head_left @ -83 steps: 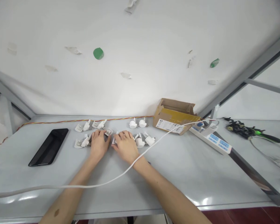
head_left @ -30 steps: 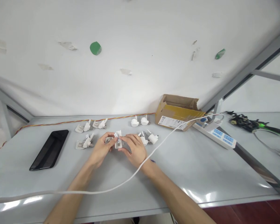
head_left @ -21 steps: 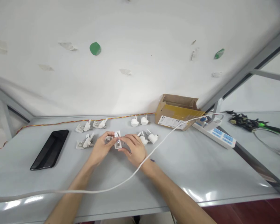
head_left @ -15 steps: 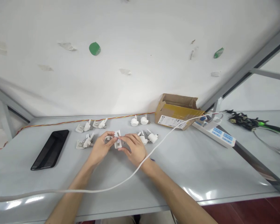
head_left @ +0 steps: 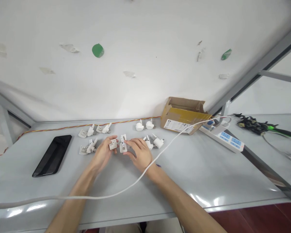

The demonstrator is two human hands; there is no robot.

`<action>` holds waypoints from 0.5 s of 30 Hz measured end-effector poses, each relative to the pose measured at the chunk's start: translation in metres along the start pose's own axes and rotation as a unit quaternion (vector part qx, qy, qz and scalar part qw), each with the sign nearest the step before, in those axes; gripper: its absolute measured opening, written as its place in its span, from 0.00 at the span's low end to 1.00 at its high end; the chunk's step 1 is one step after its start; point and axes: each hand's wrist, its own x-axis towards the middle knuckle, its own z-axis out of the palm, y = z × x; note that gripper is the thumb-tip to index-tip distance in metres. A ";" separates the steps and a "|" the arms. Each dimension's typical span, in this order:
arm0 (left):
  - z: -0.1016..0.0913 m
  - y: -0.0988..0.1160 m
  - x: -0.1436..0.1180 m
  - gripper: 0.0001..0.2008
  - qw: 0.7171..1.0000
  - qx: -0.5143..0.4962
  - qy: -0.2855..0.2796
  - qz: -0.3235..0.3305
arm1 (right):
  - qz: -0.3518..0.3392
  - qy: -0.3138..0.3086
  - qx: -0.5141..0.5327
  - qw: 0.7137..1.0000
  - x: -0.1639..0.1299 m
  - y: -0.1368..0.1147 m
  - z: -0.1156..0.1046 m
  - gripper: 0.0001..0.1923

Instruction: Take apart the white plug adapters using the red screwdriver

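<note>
Between the fingers of my left hand (head_left: 103, 152) is a small white square socket piece (head_left: 113, 144) with dark holes in its face. Just right of it, my right hand (head_left: 140, 153) grips an open white plug adapter housing (head_left: 123, 146) by its right side, index finger and thumb against it. Small parts show inside this housing, too fine to make out. A narrow gap separates the two pieces. Left of my left hand lies a white opened adapter (head_left: 87, 148); beyond my right hand are white plug parts (head_left: 157, 141), partly hidden by the fingers.
More white plug parts (head_left: 145, 125) stand near the wall, with opened adapters (head_left: 103, 128) to their left. A black phone (head_left: 52, 156) lies left. An open cardboard box (head_left: 184, 116), power strip (head_left: 223, 137) and black cable bundle (head_left: 252, 125) are right. A white cable (head_left: 126, 191) crosses over my forearms.
My left fingers have moved off the housing, slightly left and down, and the square socket piece now shows its face in them. My right hand keeps its grip on the housing.
</note>
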 end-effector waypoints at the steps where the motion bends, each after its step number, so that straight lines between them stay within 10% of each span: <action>1: 0.000 0.002 -0.001 0.17 1.000 -0.024 -0.017 -0.009 | 0.002 0.000 -0.001 1.000 0.000 0.000 0.000 0.18; 7: 0.000 0.020 -0.013 0.20 0.995 0.012 -0.090 -0.043 | 0.009 -0.005 -0.002 1.000 0.000 0.001 0.000 0.18; 15: -0.009 0.014 -0.008 0.26 0.985 0.166 -0.036 -0.026 | 0.010 0.005 -0.005 1.000 0.000 0.001 -0.001 0.18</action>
